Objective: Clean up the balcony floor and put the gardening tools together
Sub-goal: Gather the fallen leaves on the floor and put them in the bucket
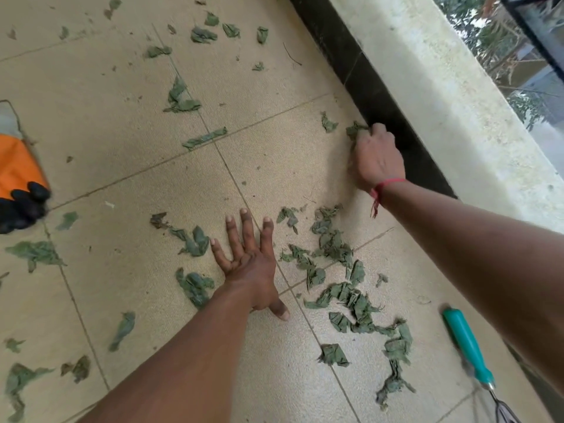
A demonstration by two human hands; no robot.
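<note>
The left hand (pixel 247 264) presses flat on the tiled floor (pixel 122 132), fingers straight and spread. Ahead of it, beside the black skirting (pixel 375 96), the right hand (pixel 378 157) curls its fingers round a crumpled green leaf (pixel 354 130). Torn leaves (pixel 334 247) lie scattered around both hands. A teal-handled garden tool (pixel 467 346) lies under the right forearm, and an orange-and-black glove (pixel 18 184) lies well left of the left hand.

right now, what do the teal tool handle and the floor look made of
Teal tool handle: probably smooth plastic, going by its even colour and soft sheen. Floor: matte beige tiles, likely ceramic, with fine ribbed texture and visible grout lines.
</note>
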